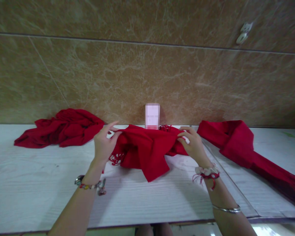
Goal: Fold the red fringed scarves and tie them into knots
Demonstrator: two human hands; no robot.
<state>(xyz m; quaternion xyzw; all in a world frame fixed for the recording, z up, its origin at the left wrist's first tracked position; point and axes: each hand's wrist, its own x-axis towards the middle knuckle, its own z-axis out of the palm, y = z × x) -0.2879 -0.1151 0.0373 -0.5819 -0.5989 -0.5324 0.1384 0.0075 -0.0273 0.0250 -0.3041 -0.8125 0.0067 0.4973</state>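
Note:
A red fringed scarf (147,144) is bunched between my two hands over the middle of the white table. My left hand (105,141) pinches its left end between thumb and fingers, and my right hand (191,144) pinches the right end. One corner of the cloth hangs toward me, and dark red tassels show at the lower left and at the back. Folds hide how the scarf's layers lie.
A crumpled red cloth (68,129) lies at the left against the brown marbled wall (137,75). On the right is a folded red scarf (238,141) with its fringe toward the front edge. A phone-like white object (152,114) leans on the wall. The white table (39,183) has a seam at right.

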